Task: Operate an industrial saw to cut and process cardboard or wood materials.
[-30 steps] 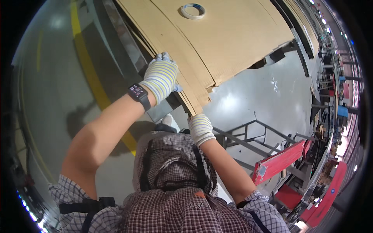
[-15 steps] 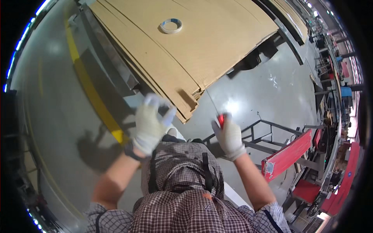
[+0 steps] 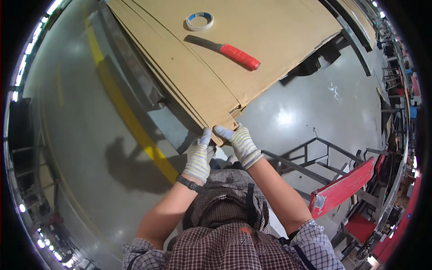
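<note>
Both hands wear striped work gloves and grip the near corner of a stack of cardboard sheets [image 3: 270,40]. My left hand [image 3: 198,157] pinches the edge left of the corner, thumb on top and fingers out of sight below. Just beside it, my right hand [image 3: 240,143] holds the corner's right side, thumb also on top. On the cardboard lies a knife [image 3: 229,51] with a red handle and a dark blade pointing left. A roll of tape [image 3: 200,21] with a blue inner ring rests farther back.
Dark metal rails [image 3: 346,40] stand along the stack's far right. To my right is a dark metal frame [image 3: 310,173] with a worn red panel [image 3: 344,189]. A yellow line [image 3: 121,105] runs along the grey floor on the left.
The red-handled knife has left my right hand and now lies on the cardboard. Both hands have come together and taken hold of the stack's near corner.
</note>
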A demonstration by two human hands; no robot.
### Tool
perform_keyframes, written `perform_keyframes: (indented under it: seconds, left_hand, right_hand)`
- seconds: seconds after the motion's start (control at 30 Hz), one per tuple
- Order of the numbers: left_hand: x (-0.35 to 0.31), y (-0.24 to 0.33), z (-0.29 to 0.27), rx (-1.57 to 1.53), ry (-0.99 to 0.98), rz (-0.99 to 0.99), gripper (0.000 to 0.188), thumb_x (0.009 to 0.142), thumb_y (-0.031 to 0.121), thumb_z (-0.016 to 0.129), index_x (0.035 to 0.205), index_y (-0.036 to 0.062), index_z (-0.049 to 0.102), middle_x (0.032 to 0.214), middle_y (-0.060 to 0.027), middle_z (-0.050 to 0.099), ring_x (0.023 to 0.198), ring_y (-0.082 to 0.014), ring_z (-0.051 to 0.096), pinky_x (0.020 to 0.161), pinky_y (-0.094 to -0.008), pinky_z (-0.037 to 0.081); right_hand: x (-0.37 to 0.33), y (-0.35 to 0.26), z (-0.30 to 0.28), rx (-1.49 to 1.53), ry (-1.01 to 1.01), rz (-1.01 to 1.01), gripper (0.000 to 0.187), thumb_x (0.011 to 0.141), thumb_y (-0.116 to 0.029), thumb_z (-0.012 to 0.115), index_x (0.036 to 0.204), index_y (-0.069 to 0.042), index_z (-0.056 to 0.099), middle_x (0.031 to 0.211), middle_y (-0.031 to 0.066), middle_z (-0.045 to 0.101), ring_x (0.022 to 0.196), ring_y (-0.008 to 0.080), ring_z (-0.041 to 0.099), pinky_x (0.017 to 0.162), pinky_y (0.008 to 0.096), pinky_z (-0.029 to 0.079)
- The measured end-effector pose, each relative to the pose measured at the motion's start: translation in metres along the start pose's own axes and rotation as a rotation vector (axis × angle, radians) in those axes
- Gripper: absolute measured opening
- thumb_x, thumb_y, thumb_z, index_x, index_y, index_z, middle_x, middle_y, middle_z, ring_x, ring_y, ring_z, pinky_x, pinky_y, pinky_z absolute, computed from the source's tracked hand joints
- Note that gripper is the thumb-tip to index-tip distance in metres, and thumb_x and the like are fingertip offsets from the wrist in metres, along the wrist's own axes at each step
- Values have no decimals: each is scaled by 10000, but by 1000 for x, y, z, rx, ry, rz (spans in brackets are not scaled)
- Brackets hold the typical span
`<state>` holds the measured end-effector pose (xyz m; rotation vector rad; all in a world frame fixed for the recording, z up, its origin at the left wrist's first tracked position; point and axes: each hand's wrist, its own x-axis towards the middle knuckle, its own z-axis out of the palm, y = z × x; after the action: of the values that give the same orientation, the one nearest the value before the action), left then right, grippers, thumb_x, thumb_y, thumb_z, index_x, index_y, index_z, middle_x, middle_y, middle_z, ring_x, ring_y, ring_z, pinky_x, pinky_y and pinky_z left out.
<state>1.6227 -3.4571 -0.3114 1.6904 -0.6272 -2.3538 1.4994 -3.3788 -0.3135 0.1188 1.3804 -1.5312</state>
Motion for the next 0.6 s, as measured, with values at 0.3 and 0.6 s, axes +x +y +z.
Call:
perform_keyframes:
  seconds: [0.3, 0.6]
  left_hand:
    - [-7, -14, 16, -32, -41, 258, 385, 861, 309, 728, 1113, 60, 577, 874, -30, 574, 901, -161, 537, 862, -334, 449]
    - [-35, 12, 23, -52, -236, 238, 150, 914, 94, 606, 1051, 39, 627, 1014, -50, 640, 949, -148, 599, 860, -319, 483]
  right_hand:
    - [6, 2, 4, 11, 42, -43, 524, 748, -86, 834, 1147, 60, 528, 1013, 157, 677, 821, 189, 674, 705, 302, 564]
    - [-7, -10, 13, 128, 23, 205, 664, 767, -99, 820, 1282, 2, 414, 1057, 135, 636, 889, 209, 651, 733, 369, 575]
